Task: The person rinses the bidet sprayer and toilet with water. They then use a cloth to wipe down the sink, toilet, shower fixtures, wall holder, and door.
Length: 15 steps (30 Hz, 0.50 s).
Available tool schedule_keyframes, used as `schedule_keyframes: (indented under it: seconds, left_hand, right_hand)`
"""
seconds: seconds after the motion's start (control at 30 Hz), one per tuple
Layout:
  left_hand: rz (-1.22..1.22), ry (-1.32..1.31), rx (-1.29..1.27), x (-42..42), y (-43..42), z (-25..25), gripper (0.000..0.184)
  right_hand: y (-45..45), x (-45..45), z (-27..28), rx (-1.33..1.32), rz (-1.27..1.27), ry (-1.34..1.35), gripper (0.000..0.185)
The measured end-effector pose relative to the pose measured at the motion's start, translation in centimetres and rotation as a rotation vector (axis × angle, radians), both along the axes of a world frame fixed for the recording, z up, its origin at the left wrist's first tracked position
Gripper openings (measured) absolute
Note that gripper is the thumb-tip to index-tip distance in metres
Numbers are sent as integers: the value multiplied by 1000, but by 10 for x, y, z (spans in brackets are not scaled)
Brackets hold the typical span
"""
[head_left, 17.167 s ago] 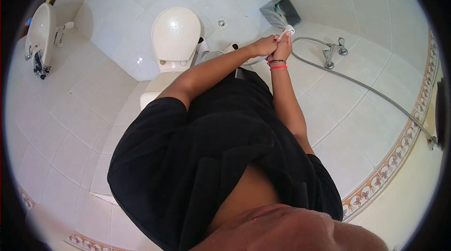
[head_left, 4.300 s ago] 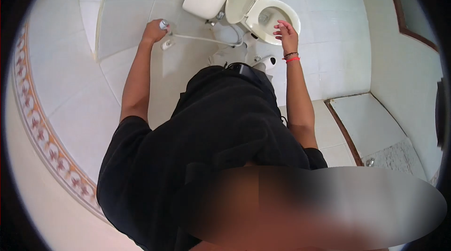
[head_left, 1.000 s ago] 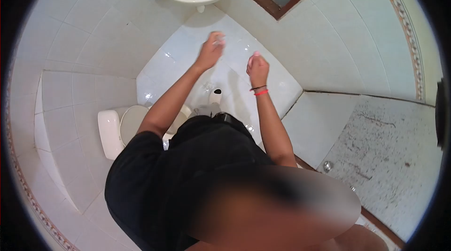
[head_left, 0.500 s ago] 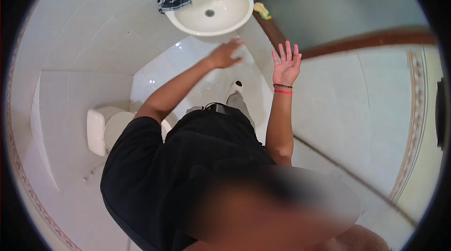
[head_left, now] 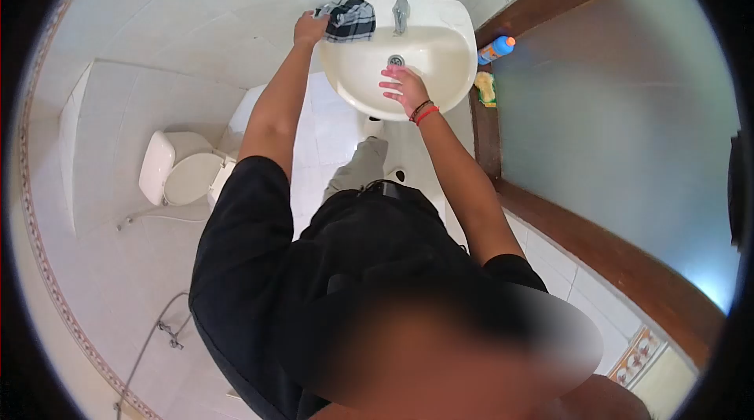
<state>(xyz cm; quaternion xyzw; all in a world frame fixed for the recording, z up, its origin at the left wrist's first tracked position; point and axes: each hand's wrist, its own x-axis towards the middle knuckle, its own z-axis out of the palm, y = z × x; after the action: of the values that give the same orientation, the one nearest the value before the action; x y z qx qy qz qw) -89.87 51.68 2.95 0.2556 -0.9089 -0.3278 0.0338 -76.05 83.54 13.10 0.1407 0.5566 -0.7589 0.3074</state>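
A black, white and grey checked cloth [head_left: 351, 21] lies on the back left corner of the white sink [head_left: 444, 78]. My left hand [head_left: 311, 28] is at the cloth's left edge, its fingers closed on the fabric. Over the front of the basin, near the drain, my right hand [head_left: 405, 90] is open with its fingers apart and holds nothing. Red and dark bands circle that wrist. A metal faucet [head_left: 400, 16] stands at the back of the sink.
A blue bottle with an orange cap [head_left: 496, 49] and a yellow-green sponge or packet [head_left: 486, 89] rest on the brown ledge right of the sink. A toilet [head_left: 188, 178] stands at the left. A hose sprayer [head_left: 169, 333] hangs on the lower left wall.
I have come closer to the sink. My left hand has moved up and left onto the cloth and taken hold of it. My right hand has swung left over the basin.
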Motion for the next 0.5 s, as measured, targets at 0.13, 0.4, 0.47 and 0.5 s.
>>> schedule_keyframes:
  seconds: [0.13, 0.4, 0.47, 0.5]
  left_hand:
    - [-132, -203, -123, -7, 7, 35, 56]
    - [-301, 269, 154, 4, 15, 92, 21]
    - [-312, 352, 351, 16, 18, 119, 20]
    - [-318, 394, 441, 24, 20, 138, 20]
  right_hand:
    - [-8, -16, -18, 71, 33, -67, 37]
    - [19, -46, -25, 193, 129, -23, 30]
    - [19, -63, -24, 175, 209, 96, 31]
    - [14, -76, -21, 158, 250, 176, 32]
